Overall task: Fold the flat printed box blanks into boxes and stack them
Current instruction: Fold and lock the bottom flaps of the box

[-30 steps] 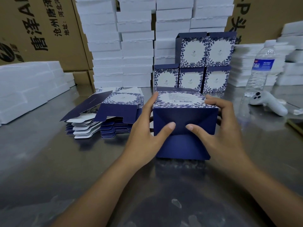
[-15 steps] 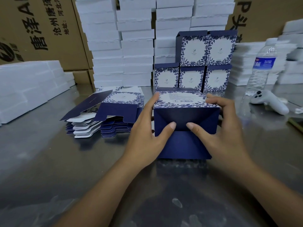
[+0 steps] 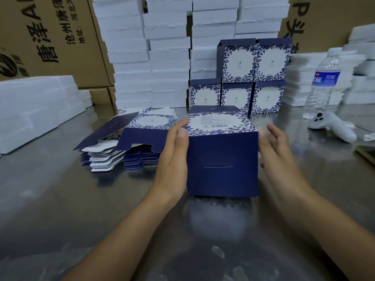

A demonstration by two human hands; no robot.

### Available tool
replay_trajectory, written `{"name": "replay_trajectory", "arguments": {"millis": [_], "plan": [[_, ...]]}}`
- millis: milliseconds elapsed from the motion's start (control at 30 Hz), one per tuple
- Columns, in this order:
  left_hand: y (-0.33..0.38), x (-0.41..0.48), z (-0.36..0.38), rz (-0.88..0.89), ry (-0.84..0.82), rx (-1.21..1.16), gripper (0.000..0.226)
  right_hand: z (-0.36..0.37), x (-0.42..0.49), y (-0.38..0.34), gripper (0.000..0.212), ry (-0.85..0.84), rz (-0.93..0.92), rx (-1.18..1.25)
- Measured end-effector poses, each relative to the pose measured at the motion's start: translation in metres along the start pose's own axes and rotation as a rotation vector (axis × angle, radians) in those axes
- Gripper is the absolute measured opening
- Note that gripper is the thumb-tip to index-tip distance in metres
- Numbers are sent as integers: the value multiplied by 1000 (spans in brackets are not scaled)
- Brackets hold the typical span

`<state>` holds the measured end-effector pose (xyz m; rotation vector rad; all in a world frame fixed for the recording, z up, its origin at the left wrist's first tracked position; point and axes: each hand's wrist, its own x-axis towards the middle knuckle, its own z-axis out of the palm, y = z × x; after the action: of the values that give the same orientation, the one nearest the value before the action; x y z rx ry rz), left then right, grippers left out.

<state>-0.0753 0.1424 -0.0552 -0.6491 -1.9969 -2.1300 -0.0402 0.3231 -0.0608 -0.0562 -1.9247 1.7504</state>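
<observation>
A dark blue box with a white and blue leaf-printed top stands on the steel table in front of me, its near face folded flat with a tuck slit. My left hand lies flat against its left side, thumb at the top corner. My right hand, fingers straight and blurred, is at its right side. A pile of flat printed blanks lies to the left. Several folded boxes stand stacked in two rows behind.
White foam slabs are stacked high at the back, with more foam at the left and right. Brown cartons stand behind. A water bottle and a white controller sit at the right.
The open bottom flaps have been folded shut into a flat face. Both hands moved from the front flaps out to the box's sides.
</observation>
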Motion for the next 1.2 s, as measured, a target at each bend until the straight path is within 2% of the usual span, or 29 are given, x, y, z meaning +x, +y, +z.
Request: {"name": "replay_trajectory", "arguments": {"millis": [67, 133, 233, 267, 333, 400, 500, 567, 667, 767, 800, 867, 933, 1000, 1100, 1200], "plan": [[2, 1, 1, 9, 6, -43, 32, -3, 3, 3, 127, -58, 158, -36], [2, 2, 0, 51, -2, -68, 39, -4, 3, 2, 138, -92, 194, -37], [0, 6, -4, 76, -24, -28, 52, -1, 0, -2, 116, -93, 25, 27], [-1, 7, -6, 77, -24, 7, 52, -1, -2, -3, 115, -90, -34, 41], [-4, 7, -8, 64, -19, 60, 44, -1, -6, -4, 125, -121, -106, 28], [-6, 6, -10, 20, -57, 93, 40, 0, -10, -8, 127, -119, -196, -77], [-8, 5, -11, -64, -140, 97, 88, 2, -14, -9, 127, -95, -323, -296], [-9, 6, -11, -91, -185, 86, 103, 3, -15, -9, 128, -74, -379, -382], [-9, 5, -10, -146, -216, 12, 103, 5, -17, -8, 119, -45, -376, -418], [-9, 6, -9, -154, -180, 3, 74, 4, -18, -11, 97, -35, -375, -403], [-7, 6, -9, -151, -184, 0, 73, 4, -18, -12, 90, -30, -395, -425], [-9, 6, -10, -136, -213, -30, 94, 4, -19, -10, 78, -6, -475, -493], [-8, 5, -10, -75, -183, 3, 110, 7, -19, -10, 68, 34, -527, -550], [-7, 5, -10, 5, -134, 5, 114, 9, -20, -11, 67, 50, -538, -556], [-2, -1, -5, 186, -83, 126, 96, 11, -21, -13, 68, 71, -596, -556], [0, -2, -2, 440, 2, 288, 72, 9, -20, -16, 67, 118, -649, -549]]}}
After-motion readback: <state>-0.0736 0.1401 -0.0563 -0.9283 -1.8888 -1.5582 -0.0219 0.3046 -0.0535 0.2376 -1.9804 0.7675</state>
